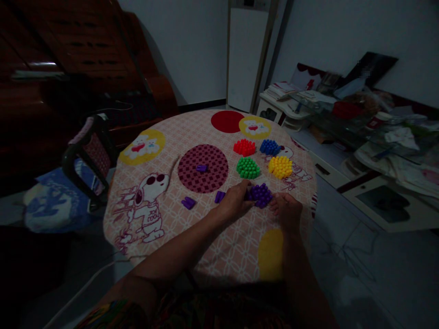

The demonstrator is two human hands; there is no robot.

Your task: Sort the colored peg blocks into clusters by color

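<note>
Small purple plastic pieces with rounded tops stand packed in a purple cluster (262, 195) between my two hands. My left hand (236, 199) is closed at the cluster's left side, with a purple piece partly showing between thumb and fingers. On the opposite side, my right hand (287, 211) has its fingers curled in against the cluster's edge; what they grip is hidden. A loose purple piece (219, 197) lies just left of my left hand. Farther left is another purple piece (188, 203), and a third purple piece (202, 168) rests on the dark checked circle.
Beyond my hands stand green (248, 168), yellow (280, 167), red (244, 147) and blue (270, 147) clusters. A patterned cloth covers the round table (192, 233). A chair (89, 157) is at its left; a cluttered glass-topped cabinet (329, 160) stands right.
</note>
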